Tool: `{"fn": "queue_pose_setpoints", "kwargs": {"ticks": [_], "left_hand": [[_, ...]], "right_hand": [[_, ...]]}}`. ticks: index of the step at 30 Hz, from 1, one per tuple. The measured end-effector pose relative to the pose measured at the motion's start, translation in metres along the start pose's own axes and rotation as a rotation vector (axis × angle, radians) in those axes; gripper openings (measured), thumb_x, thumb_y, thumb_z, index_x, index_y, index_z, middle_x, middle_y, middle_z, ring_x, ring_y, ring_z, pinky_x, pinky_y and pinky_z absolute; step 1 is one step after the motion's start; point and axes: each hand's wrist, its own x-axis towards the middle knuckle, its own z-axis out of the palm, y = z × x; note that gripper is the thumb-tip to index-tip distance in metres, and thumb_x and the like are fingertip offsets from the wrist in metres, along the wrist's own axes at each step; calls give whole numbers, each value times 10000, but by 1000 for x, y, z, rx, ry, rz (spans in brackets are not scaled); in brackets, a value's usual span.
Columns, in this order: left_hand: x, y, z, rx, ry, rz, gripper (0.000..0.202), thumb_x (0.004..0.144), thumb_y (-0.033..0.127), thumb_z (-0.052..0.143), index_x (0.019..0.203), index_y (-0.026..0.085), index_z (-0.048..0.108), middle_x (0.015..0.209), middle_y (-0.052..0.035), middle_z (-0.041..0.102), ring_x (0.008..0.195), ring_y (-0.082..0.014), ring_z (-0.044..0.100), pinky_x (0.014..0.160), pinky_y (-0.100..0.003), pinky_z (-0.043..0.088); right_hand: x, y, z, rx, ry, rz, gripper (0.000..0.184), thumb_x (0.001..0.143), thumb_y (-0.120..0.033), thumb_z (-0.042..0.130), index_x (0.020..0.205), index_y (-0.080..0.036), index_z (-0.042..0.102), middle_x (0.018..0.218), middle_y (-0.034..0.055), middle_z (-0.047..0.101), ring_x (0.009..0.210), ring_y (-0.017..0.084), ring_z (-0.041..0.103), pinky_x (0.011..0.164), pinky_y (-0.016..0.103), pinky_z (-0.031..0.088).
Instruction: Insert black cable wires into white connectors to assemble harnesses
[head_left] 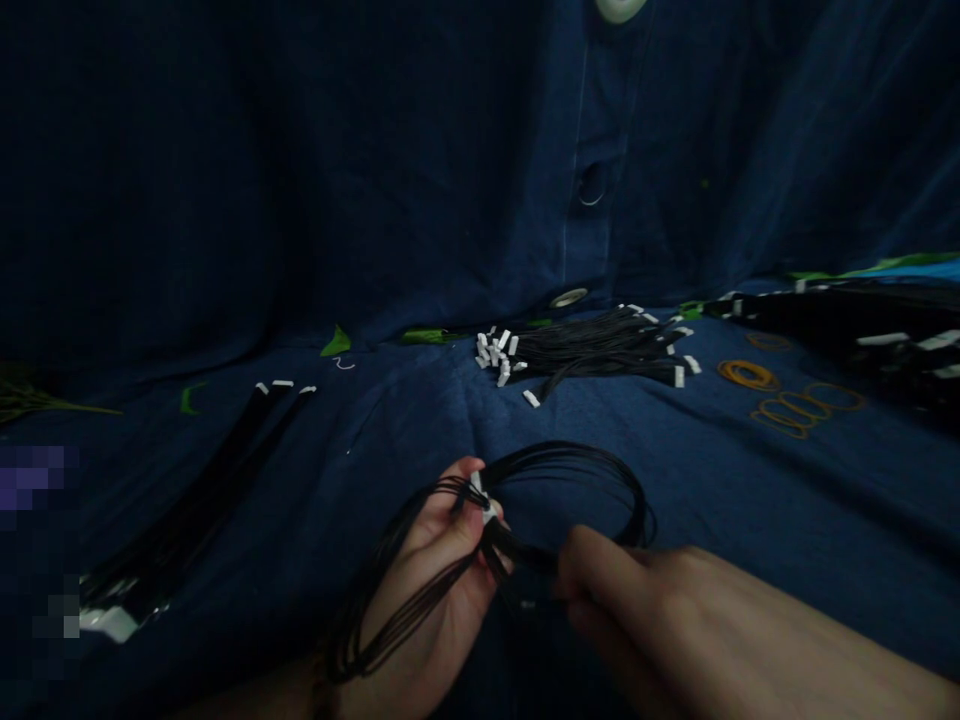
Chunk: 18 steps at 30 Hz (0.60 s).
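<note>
My left hand [442, 570] is closed on a bunch of thin black cords [592, 480] with small white tips, pinching them between thumb and fingers near the white ends. The cords loop out in a coil to the right and trail down over my left wrist. My right hand [637, 600] is closed on the same coil just right of the left hand, fingers curled round the strands.
A dark blue cloth [675, 500] covers the surface and rises behind. On it lie a pile of black cords with white tips [592, 350], a straight bundle of cords [187, 510] at left, several orange rubber bands [780, 395] and more cords at far right [862, 330].
</note>
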Motion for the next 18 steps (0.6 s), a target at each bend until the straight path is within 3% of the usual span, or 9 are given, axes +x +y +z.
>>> {"fn": "queue_pose_setpoints", "kwargs": {"ticks": [3, 6, 12, 18], "left_hand": [[-1, 1, 2, -20, -22, -33, 283, 785, 75, 593, 1022, 229, 578, 819, -16, 611, 733, -110, 587, 656, -212, 463], [-5, 3, 5, -51, -45, -75, 299, 740, 78, 646, 989, 235, 596, 779, -14, 614, 698, -111, 585, 632, -205, 462], [-11, 6, 6, -97, -49, -150, 378, 650, 80, 729, 966, 244, 601, 774, -14, 605, 632, -91, 556, 598, -186, 454], [-8, 6, 6, -108, -22, -191, 478, 617, 114, 766, 1011, 245, 529, 782, -5, 585, 649, -98, 567, 601, -190, 457]], "right_hand": [[2, 5, -7, -1, 90, -8, 165, 785, -92, 391, 752, -218, 493, 449, -39, 558, 298, 98, 525, 263, 202, 255], [0, 9, -10, -47, 166, -38, 137, 777, -97, 419, 789, -216, 486, 420, -63, 507, 258, 87, 476, 254, 218, 207], [-7, 10, -13, -140, 174, -46, 167, 793, -132, 435, 925, -225, 477, 429, -94, 440, 266, 75, 422, 292, 234, 173], [-7, 8, -16, -145, 188, -57, 247, 778, -119, 448, 996, -234, 460, 531, -73, 545, 340, 91, 493, 313, 228, 207]]}}
